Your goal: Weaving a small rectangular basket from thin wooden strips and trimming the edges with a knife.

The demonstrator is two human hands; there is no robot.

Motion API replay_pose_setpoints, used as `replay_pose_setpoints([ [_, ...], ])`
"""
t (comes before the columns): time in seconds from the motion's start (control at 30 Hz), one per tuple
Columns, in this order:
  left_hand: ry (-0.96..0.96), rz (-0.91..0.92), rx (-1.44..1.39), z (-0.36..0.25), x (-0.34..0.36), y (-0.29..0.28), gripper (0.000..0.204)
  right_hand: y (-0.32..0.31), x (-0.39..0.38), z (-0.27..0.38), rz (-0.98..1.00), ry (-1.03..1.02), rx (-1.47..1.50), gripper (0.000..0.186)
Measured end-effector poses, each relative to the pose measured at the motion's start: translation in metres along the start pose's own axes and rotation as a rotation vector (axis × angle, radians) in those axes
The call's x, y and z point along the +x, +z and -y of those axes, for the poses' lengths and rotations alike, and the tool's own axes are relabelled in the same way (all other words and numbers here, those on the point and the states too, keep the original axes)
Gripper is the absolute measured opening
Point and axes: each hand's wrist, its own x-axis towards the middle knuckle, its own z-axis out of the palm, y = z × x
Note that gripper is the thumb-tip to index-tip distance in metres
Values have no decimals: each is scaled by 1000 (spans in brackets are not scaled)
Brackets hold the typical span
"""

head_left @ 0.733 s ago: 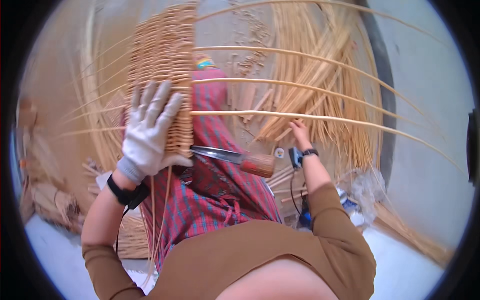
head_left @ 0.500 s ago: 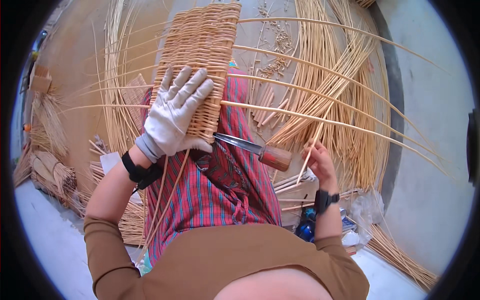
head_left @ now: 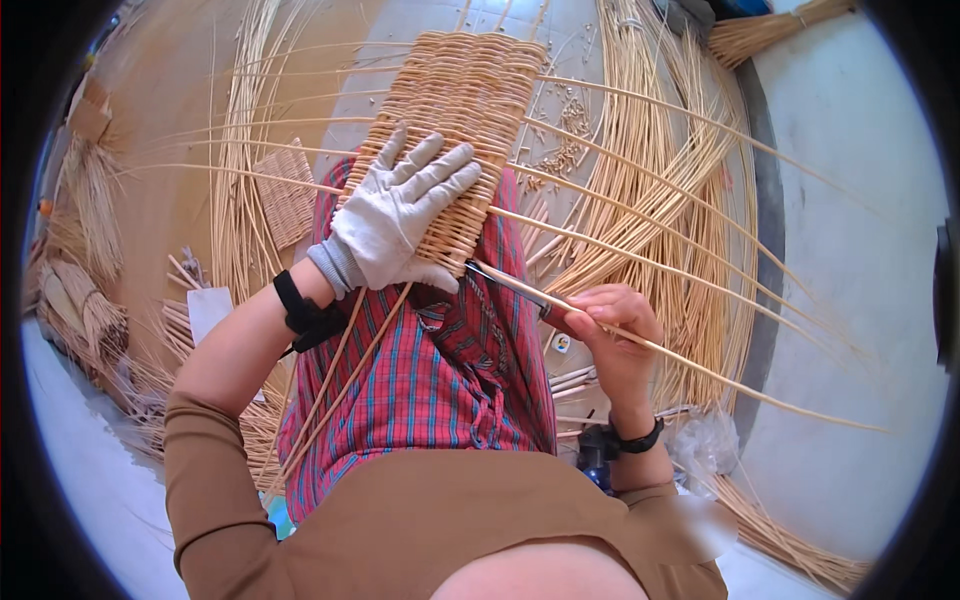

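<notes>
My left hand [head_left: 400, 215], in a white glove, lies with spread fingers on a woven cane panel [head_left: 460, 75] over my legs, its thumb along the lower edge. Long stakes [head_left: 660, 260] stick out from both sides of the panel. A knife's metal blade [head_left: 481, 276] is at the panel's lower right edge, its wooden handle partly hidden. My right hand [head_left: 612, 335] pinches a long pale cane [head_left: 740, 387]. That cane runs along the knife, its far end reaching the panel's edge by the blade; whether it is inserted I cannot tell.
Bundles of long canes [head_left: 630, 90] lie to the right, near a pale wall or ledge [head_left: 840, 250]. A small woven piece [head_left: 285, 195], cane bundles [head_left: 95, 310] and a white sheet [head_left: 208, 315] are at the left. Short offcuts [head_left: 555, 140] litter the floor [head_left: 180, 230]. A plastic bag [head_left: 705, 440] sits lower right.
My right hand has come up from among the canes on the right with a cane, whose end is now at the panel's edge by the blade. My left hand stays on the panel.
</notes>
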Motion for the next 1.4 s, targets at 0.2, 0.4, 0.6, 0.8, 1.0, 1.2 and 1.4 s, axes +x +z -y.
replay_pose_setpoints([
  [0.2, 5, -13, -24, 3, -2, 4, 130, 2, 12, 5, 124, -4, -15, 28],
  [0.4, 5, -46, -73, 2, -2, 7, 131, 1, 17, -10, 217, -15, -3, 28],
  [0.6, 5, -24, -93, 3, 0, 6, 129, 25, 37, 20, 425, -73, -446, 31],
  [0.8, -37, -55, -128, 3, 0, 3, 130, 13, 55, 15, 726, 32, -522, 39],
  [1.0, -16, -73, -143, 8, 0, 8, 132, 22, 80, 1, 1062, 672, -169, 52],
  [1.2, -18, -45, -154, 8, -5, 10, 130, 23, 71, 14, 887, 716, -47, 55],
  [1.4, -28, -54, -182, 10, -6, 9, 131, 13, 45, 28, 667, 574, -115, 54],
])
